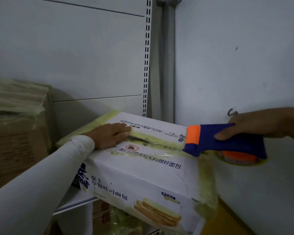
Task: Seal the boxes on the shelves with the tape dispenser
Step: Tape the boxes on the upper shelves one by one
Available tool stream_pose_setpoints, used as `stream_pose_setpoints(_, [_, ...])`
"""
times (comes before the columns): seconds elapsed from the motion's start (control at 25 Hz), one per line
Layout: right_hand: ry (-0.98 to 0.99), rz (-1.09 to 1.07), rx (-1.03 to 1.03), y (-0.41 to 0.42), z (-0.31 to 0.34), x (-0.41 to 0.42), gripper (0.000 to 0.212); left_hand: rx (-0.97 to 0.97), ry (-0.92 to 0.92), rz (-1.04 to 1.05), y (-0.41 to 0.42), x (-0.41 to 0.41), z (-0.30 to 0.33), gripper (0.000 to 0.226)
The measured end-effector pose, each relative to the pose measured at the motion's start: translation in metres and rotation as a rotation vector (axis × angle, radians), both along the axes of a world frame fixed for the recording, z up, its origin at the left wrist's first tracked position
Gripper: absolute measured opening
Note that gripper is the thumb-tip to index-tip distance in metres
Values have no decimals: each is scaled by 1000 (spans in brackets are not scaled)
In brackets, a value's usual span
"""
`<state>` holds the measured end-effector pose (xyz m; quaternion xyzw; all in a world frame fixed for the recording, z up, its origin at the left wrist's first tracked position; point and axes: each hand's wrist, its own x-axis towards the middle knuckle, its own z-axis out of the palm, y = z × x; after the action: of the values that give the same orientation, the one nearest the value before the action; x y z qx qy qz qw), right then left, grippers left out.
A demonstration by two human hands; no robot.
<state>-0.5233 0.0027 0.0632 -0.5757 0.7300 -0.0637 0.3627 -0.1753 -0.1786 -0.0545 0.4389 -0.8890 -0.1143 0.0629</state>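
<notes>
Pale wall point(236, 65); grey slotted shelf upright point(147, 56) (dim light); white back panels point(66, 48).

White shelf point(71, 203) w/ white box point(143, 175), brown box point(15, 141) beside.

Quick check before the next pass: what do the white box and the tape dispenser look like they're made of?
White box: printed cardboard by its look, with folded flaps and creased edges; glossy yellowish tape strips along the seam and ends.

Tape dispenser: seemingly moulded plastic, matte blue body with an orange front piece; the roll beneath has an orange core.
</notes>
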Motion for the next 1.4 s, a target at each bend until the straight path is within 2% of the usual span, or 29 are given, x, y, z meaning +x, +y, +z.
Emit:
stream_pose_setpoints(0.08, [-20,-46,7,11,-14,-7,81,25,-10,-8,3,-1,1,111])
stream_pose_setpoints(0.16, [-59,-73,-9,13,-27,-9,86,46,-60,-11,5,-4,5,114])
stream_pose_setpoints(0.24, [-95,-98,-32,13,-33,-10,83,38,-157,21,13,-9,11,89])
stream_pose_setpoints(0.28, [-109,-104,-43,12,-35,-11,81,-3,-216,62,17,-15,14,75])
stream_pose_setpoints(0.36, [-117,-118,-59,14,-38,-11,72,-154,-281,140,27,-35,19,61])
stream_pose_setpoints(0.44, [-124,-121,-61,18,-39,-9,65,-175,-188,59,41,-66,18,58])
stream_pose_setpoints(0.56, [-133,-137,-59,19,-40,-8,61,-16,-55,-140,63,-102,8,52])
stream_pose_setpoints(0.76, [-121,-115,-54,27,-36,-11,70,80,-50,-127,65,-97,1,65])
stream_pose_setpoints(0.96, [-111,-147,-69,61,-27,-26,45,103,-22,-161,64,-97,2,66])
stream_pose_setpoints(1.04, [-138,-171,-98,71,-35,-28,43,123,-26,-164,62,-95,2,69])
stream_pose_setpoints(1.2, [-227,-180,-108,82,-54,-32,39,131,-9,-181,59,-91,-2,99])
stream_pose_setpoints(1.4, [-229,-168,-84,100,-61,-46,56,149,-16,-216,55,-84,-2,103])
